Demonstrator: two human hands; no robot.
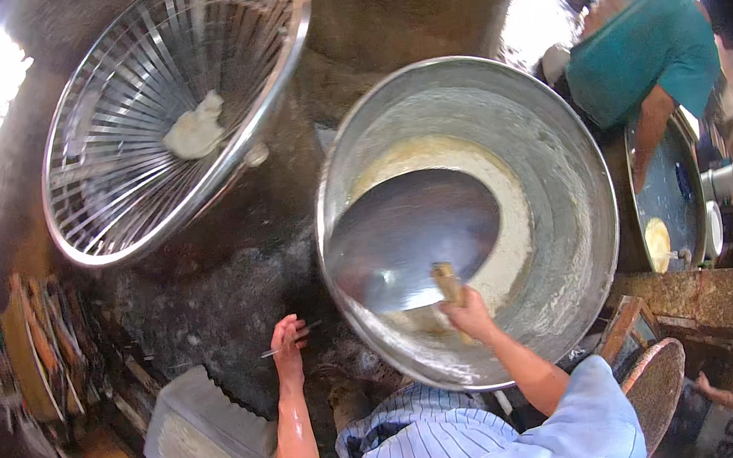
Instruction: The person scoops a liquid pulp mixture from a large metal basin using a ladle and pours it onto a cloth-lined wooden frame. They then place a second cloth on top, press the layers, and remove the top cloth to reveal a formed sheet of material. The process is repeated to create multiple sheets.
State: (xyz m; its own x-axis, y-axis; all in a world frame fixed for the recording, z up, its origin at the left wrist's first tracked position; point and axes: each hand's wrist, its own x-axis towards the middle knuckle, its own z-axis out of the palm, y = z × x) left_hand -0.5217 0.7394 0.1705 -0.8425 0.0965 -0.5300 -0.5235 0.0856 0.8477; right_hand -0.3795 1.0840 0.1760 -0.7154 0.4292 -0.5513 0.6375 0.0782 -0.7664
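My right hand [470,316] is wrapped round the short wooden handle [445,282] of a wide, shiny metal pan [419,233]. The pan is tilted inside a large round metal tub [607,223], over a pale, creamy mass [512,194] at the bottom. Pale smears coat the tub's inner wall. My left hand [287,338] is raised outside the tub, to its left, fingers bent around a thin stick [271,352] that shows on both sides of the hand. The exact kind of stick is too small to tell.
A wide slatted metal basket [285,81] stands at the far left, with a white lump [196,129] inside. Near left are a grey plastic container [228,441] and stacked boards [38,355]. A person in green [641,50] sits at the right by a round basin [702,252].
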